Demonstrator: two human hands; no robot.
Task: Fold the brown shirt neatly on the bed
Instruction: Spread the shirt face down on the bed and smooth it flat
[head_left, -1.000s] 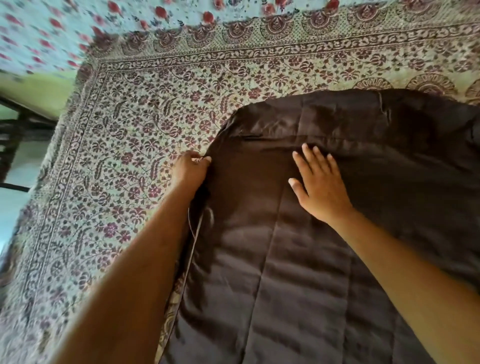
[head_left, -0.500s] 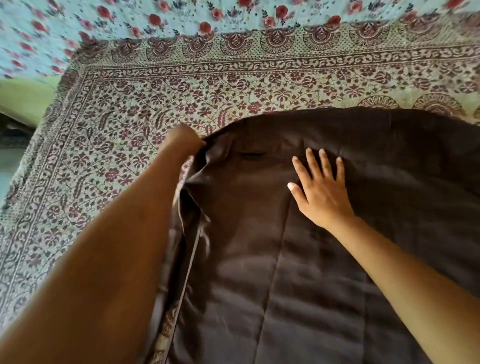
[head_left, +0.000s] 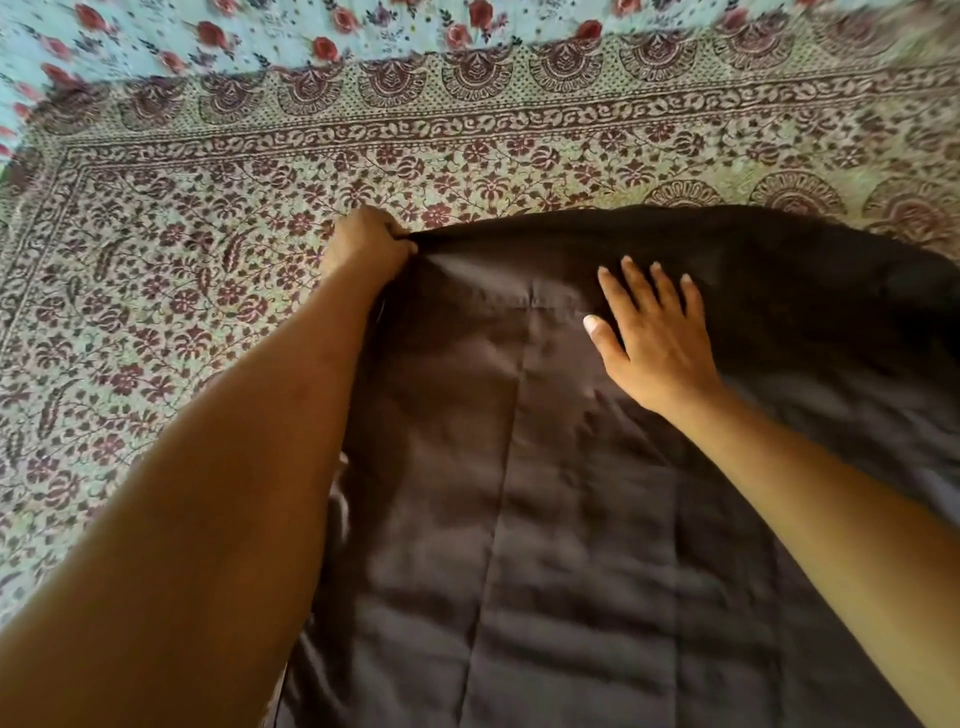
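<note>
Head view: I note left hand (head_left: 366, 244) gripping the shirt (head_left: 519, 493) at its far-left corner, right hand (head_left: 654, 348) spread flat just rightward.

No letters, numbers, labels, brand marks or signs can be read. The brown shirt (head_left: 571, 519), lying from 3 to 6 o'clock, shows only plain cloth and seams. The printed bedspread (head_left: 182, 312), from 8 to 1 o'clock, bears only flower, leaf and medallion patterns. The pale blue cloth (head_left: 260, 31) at 11 to 12 o'clock carries only red roses; it is blurred there.
</note>
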